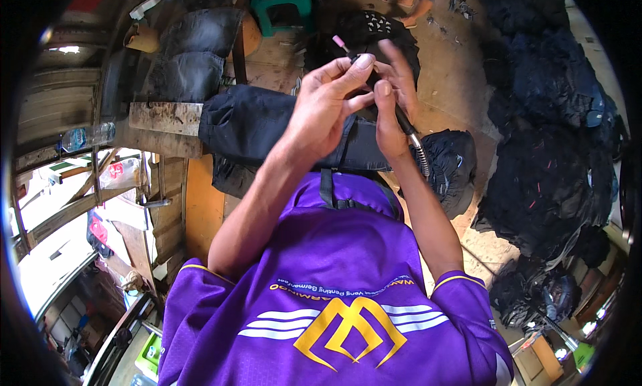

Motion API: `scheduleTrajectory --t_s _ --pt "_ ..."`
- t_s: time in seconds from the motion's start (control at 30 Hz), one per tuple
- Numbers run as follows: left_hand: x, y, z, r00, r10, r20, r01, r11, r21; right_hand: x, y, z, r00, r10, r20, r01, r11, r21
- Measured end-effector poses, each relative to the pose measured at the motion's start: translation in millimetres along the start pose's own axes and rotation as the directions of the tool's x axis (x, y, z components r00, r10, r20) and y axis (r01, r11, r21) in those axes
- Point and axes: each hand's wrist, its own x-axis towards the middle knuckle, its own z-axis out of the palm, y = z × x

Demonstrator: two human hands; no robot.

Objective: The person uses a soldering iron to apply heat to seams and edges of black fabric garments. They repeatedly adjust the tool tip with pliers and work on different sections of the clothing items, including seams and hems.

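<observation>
A slim black rotary tool handpiece (404, 120) slants across in front of my chest, a small pink grinding stone (340, 42) at its far tip. From its near end a springy metal sleeve (420, 152) leads down along my right forearm. My left hand (328, 105) pinches the handpiece close behind the stone, thumb on top. My right hand (393, 98) wraps the handpiece further back; its raised fingers are smeared by motion. Below both hands, black denim cloth (251, 122) is stretched over a wooden board (165, 122), and the stone is apart from it.
Dark garments are heaped along the right (535, 179), with a smaller black bundle (449, 169) near my right forearm. A green plastic stool (284, 12) stands at the far side. Grey-black jeans (194, 52) hang at the far left. Plastic bottles (87, 137) lie by the left wall.
</observation>
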Motion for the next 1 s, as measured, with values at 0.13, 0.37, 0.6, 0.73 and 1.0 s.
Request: scheduleTrajectory --t_s 0.13,0.37,0.6,0.73,1.0 --pt "-1 -11 -69 0.989 -0.101 0.109 -0.028 0.594 0.804 -10 16 -22 0.998 0.015 -0.055 -0.011 0.997 0.077" --pt "51 -105 -162 0.921 -0.038 0.388 -0.39 -0.15 0.909 -50 58 -65 0.932 0.317 -0.177 -0.31 0.948 0.069" --pt "106 -112 -200 0.861 0.13 0.492 -0.49 -0.053 0.87 -121 114 -42 0.996 0.086 0.015 -0.074 0.925 -0.373" --pt "119 -113 -205 0.787 0.162 0.596 -0.595 -0.057 0.802 -125 127 -37 0.997 0.076 -0.02 -0.078 0.941 -0.331" --pt "115 -114 -206 0.906 0.099 0.41 -0.404 -0.083 0.911 -119 151 -28 0.999 0.022 0.044 0.011 0.781 -0.624"
